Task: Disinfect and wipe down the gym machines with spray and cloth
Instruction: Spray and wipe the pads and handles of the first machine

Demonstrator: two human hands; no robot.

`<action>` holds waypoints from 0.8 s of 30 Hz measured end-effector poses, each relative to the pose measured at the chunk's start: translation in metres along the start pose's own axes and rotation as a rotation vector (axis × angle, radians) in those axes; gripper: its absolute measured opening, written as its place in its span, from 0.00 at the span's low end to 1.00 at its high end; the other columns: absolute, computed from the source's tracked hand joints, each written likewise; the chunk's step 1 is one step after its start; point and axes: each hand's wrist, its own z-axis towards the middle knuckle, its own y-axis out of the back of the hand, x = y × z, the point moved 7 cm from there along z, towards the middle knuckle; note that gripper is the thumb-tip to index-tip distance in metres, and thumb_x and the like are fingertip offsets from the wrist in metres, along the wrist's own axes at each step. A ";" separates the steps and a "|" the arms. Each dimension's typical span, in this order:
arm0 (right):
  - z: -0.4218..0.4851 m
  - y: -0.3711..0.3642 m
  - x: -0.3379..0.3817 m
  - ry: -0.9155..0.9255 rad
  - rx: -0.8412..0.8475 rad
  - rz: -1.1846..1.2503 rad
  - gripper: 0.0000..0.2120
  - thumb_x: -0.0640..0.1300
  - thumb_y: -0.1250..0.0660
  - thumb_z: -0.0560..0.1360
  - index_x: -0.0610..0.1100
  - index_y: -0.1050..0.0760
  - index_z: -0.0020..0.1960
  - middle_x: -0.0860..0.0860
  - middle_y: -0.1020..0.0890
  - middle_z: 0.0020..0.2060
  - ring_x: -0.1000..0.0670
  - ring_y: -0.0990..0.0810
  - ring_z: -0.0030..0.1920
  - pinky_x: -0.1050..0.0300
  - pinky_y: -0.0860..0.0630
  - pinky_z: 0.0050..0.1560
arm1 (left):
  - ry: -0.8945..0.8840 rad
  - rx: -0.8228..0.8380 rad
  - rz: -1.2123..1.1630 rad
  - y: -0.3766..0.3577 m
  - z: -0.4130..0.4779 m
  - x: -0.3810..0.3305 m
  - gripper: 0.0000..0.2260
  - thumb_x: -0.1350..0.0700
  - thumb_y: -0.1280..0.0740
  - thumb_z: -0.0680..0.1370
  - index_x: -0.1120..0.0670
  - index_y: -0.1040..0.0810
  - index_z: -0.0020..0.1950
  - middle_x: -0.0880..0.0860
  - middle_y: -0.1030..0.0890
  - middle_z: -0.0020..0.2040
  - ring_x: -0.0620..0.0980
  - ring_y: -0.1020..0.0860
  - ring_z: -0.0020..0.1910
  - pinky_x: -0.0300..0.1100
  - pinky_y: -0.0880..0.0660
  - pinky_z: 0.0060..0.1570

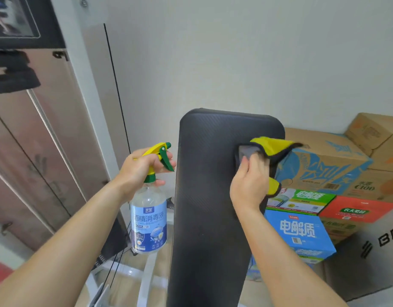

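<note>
Bright, soft light all over.
Light falls evenly on the black pad [209, 207]; the cloth [273, 147] at its right edge is blurred, and the cabinet [36, 151] far to its left looks bent.

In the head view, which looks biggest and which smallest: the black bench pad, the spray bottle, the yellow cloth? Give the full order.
1. black bench pad
2. spray bottle
3. yellow cloth, bunched and partly hidden by the right hand, so its true size is unsure.
</note>
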 end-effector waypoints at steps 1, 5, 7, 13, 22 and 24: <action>0.003 -0.013 0.026 0.139 0.061 0.000 0.13 0.43 0.44 0.82 0.36 0.25 0.51 0.40 0.20 0.49 0.36 0.24 0.56 0.43 0.25 0.52 | 0.007 0.014 -0.010 0.007 0.003 0.003 0.17 0.68 0.40 0.74 0.59 0.17 0.57 0.57 0.12 0.53 0.53 0.13 0.54 0.47 0.22 0.46; 0.030 -0.060 0.105 0.346 0.260 0.038 0.17 0.46 0.47 0.82 0.37 0.24 0.54 0.41 0.19 0.50 0.35 0.25 0.61 0.40 0.30 0.66 | 0.025 0.097 -0.037 0.024 0.018 0.011 0.16 0.67 0.40 0.76 0.59 0.18 0.57 0.58 0.12 0.53 0.55 0.13 0.54 0.46 0.23 0.45; 0.044 -0.075 0.122 0.423 0.269 -0.035 0.17 0.46 0.47 0.81 0.38 0.23 0.53 0.43 0.19 0.49 0.38 0.25 0.57 0.40 0.35 0.70 | 0.037 0.130 -0.050 0.029 0.026 0.015 0.15 0.68 0.41 0.76 0.59 0.18 0.56 0.59 0.12 0.52 0.55 0.13 0.53 0.46 0.23 0.45; 0.056 -0.081 0.124 0.428 0.240 -0.028 0.09 0.42 0.44 0.81 0.46 0.33 0.42 0.52 0.27 0.41 0.49 0.29 0.45 0.52 0.37 0.69 | 0.071 0.240 -0.037 0.032 0.043 0.034 0.15 0.67 0.40 0.77 0.59 0.18 0.58 0.57 0.12 0.51 0.53 0.13 0.53 0.45 0.21 0.45; 0.053 -0.082 0.139 0.455 0.275 -0.127 0.10 0.43 0.44 0.81 0.47 0.37 0.41 0.55 0.29 0.40 0.50 0.30 0.45 0.56 0.40 0.64 | 0.027 0.378 0.003 0.026 0.053 0.031 0.12 0.66 0.40 0.76 0.58 0.18 0.53 0.59 0.12 0.52 0.57 0.13 0.53 0.46 0.20 0.45; 0.051 -0.084 0.148 0.523 0.295 -0.187 0.09 0.44 0.44 0.81 0.48 0.36 0.42 0.55 0.29 0.40 0.48 0.27 0.45 0.50 0.35 0.62 | 0.022 0.398 0.005 0.027 0.055 0.031 0.11 0.66 0.39 0.77 0.58 0.18 0.52 0.59 0.13 0.52 0.57 0.13 0.53 0.48 0.20 0.48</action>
